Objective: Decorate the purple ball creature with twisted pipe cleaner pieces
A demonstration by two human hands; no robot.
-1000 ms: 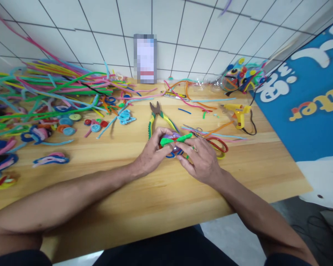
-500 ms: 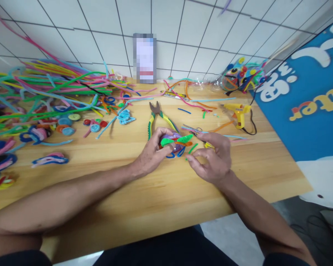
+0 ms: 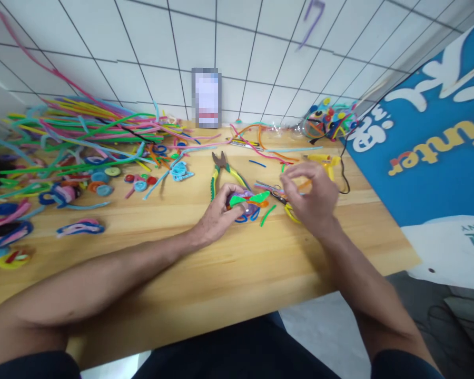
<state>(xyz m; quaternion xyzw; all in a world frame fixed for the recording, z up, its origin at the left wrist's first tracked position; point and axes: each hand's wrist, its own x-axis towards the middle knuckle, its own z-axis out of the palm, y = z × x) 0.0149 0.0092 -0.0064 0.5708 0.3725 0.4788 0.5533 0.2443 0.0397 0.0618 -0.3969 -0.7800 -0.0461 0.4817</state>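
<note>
My left hand (image 3: 217,218) is closed round a small pipe-cleaner figure (image 3: 259,197), thumb across its front. Purple coils, two green wing-like pieces, an orange strip and blue loops show on it. To its right, my right hand (image 3: 315,202) is raised over the table, thumb and forefinger curled close together; anything between the tips is too small to make out. Beneath it lie scissors (image 3: 278,198) with yellow handles, partly covered by the hand. A short green pipe-cleaner piece (image 3: 267,216) rests between the hands. Pliers (image 3: 215,181) with green and yellow handles lie just behind my left hand.
Many coloured pipe cleaners (image 3: 102,121) are heaped at the back left, with finished-looking coils (image 3: 81,227) in front. A phone (image 3: 207,97) leans on the tiled wall. A yellow glue gun (image 3: 332,167) lies behind my right hand, near a bag of coloured pieces (image 3: 334,118).
My right hand has moved away from the figure, up and to the right, its thumb and forefinger drawing together. The left hand still holds the figure. The view has shifted slightly.
</note>
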